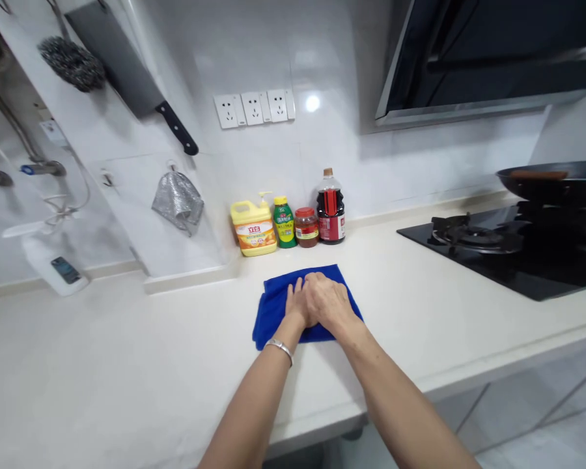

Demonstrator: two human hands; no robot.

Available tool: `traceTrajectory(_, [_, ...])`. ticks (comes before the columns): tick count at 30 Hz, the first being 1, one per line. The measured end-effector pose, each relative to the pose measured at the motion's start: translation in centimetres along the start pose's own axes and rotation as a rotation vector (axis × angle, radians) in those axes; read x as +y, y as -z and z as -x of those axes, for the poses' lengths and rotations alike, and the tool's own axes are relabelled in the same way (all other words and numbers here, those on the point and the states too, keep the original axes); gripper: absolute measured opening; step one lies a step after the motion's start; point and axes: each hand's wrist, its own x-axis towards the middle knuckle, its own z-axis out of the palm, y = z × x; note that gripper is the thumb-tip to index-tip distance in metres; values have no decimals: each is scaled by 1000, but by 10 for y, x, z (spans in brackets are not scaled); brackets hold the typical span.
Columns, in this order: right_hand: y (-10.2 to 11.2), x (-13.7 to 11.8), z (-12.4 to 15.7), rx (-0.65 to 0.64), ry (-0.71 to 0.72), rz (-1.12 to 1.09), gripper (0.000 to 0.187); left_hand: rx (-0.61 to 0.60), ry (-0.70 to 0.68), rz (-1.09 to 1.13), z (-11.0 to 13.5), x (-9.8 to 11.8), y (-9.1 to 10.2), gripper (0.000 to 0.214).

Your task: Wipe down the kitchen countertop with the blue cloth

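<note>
A blue cloth [277,309] lies spread, seemingly folded in layers, on the pale countertop [127,365]. My left hand [299,302], with a silver bracelet at the wrist, rests on the cloth with its fingers stretched forward. Over its right side sits my right hand [328,298], its fingers curled and touching the left hand. What those curled fingers hold, if anything, is hidden beneath them. Behind the cloth stand a yellow detergent jug [254,229], a green bottle [285,223], a red-lidded jar [306,228] and a dark sauce bottle [331,212].
A black gas stove [532,260] with a wok [557,185] is at the right, under a range hood [488,58]. A cleaver [120,62], a scrubber [72,64] and a silvery cloth [178,200] hang at the left. A white bottle [53,264] leans near the wall.
</note>
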Motion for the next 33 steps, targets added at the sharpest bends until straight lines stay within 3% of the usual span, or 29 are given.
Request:
traceTrajectory(6, [-8, 19, -6, 36, -56, -6, 25, -12, 93, 46, -8, -20, 17, 58])
traceTrajectory(13, [-13, 22, -11, 3, -58, -13, 27, 9, 253, 41, 2, -49, 20, 64])
traceTrajectory(18, [-16, 13, -16, 34, 10, -5, 26, -9, 276, -14, 20, -26, 16, 64])
traceTrajectory(22, [-22, 8, -18, 6, 121, -23, 27, -37, 162, -43, 43, 2, 16, 65])
traceTrajectory(24, [-24, 7, -17, -12, 155, -27, 29, -59, 72, -35, 53, 3, 22, 68])
traceTrajectory(26, [-27, 6, -16, -10, 148, -19, 31, -76, -46, 43, 61, -8, 33, 72])
traceTrajectory(29, [-34, 3, -16, 29, 153, -13, 34, -54, -199, 318, 66, -46, 46, 61])
traceTrajectory(33, [-47, 0, -16, 22, 255, -49, 43, 144, -19, 527, 67, -109, 42, 53])
